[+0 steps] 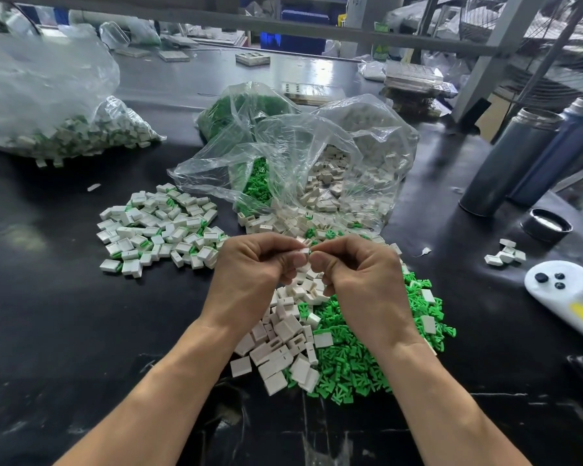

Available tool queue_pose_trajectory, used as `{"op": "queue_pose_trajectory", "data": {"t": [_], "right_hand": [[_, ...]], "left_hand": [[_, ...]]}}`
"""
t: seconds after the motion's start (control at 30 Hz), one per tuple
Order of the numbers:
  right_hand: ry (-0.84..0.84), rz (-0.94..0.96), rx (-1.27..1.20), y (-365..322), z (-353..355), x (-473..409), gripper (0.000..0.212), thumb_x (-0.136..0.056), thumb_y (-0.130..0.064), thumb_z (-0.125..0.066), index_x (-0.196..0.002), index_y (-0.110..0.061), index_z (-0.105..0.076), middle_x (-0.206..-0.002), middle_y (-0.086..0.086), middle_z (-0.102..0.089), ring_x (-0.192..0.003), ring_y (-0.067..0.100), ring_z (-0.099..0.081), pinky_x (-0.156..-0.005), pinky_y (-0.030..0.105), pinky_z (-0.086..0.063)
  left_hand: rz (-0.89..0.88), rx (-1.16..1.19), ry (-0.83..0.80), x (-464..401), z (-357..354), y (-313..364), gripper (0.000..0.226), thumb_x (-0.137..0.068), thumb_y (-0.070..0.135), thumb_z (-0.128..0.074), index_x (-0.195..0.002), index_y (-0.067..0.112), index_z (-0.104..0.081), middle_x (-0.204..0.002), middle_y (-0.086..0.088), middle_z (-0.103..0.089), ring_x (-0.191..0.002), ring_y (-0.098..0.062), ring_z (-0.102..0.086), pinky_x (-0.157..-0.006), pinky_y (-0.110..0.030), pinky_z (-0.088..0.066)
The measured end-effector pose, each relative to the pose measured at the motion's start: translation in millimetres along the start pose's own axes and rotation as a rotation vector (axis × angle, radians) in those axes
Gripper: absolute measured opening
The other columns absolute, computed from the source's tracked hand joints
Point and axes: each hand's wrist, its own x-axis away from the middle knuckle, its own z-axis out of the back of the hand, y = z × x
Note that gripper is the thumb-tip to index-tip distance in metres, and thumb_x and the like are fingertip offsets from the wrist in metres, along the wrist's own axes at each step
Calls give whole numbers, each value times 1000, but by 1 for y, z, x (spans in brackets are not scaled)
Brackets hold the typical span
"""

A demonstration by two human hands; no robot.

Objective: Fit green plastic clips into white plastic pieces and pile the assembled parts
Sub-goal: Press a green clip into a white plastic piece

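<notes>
My left hand pinches a small white plastic piece between thumb and fingers, just above the table's middle. My right hand meets it fingertip to fingertip; its curled fingers pinch something too small to make out. Below the hands lie a heap of loose white pieces and a heap of green clips. To the left spreads a pile of assembled white-and-green parts.
An open clear bag behind the hands holds green clips and white pieces. A bag of assembled parts lies at far left. Two dark cylinders, a lid, several white pieces and a white device stand to the right.
</notes>
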Motion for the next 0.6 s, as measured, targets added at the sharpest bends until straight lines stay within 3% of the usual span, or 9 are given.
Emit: {"op": "queue_pose_trajectory", "data": {"t": [0.2, 0.4, 0.5, 0.6], "right_hand": [[-13, 5, -2, 1, 2, 1, 17, -89, -8, -80, -86, -24, -79, -70, -13, -73, -64, 2, -67, -62, 19, -54], [-1, 7, -121, -2, 0, 4, 18, -87, -5, -80, -83, -22, -82, -71, -1, -75, -59, 9, -64, -54, 25, -55], [2, 3, -182, -2, -1, 4, 16, -87, -4, -79, -87, -20, -83, -72, 3, -76, -57, 11, -62, -53, 26, -55], [-19, -15, -230, -4, 0, 1, 17, -93, -4, -74, -93, -19, -83, -76, 4, -77, -58, 12, -61, -53, 27, -56]], "left_hand": [[-11, -36, -35, 1, 0, 2, 14, -85, -7, -75, -89, 6, -81, -78, -13, -76, -65, -17, -66, -61, -23, -58], [17, 31, -21, 1, 0, 3, 13, -84, -5, -77, -87, 7, -81, -78, -18, -75, -63, -19, -65, -59, -24, -59], [50, 86, -27, 1, 1, 5, 9, -80, 3, -81, -88, 7, -82, -77, -17, -76, -63, -20, -65, -59, -26, -59], [54, 124, -38, 2, 2, 6, 19, -73, 18, -81, -90, 8, -81, -75, -12, -76, -63, -18, -64, -58, -24, -57]]}}
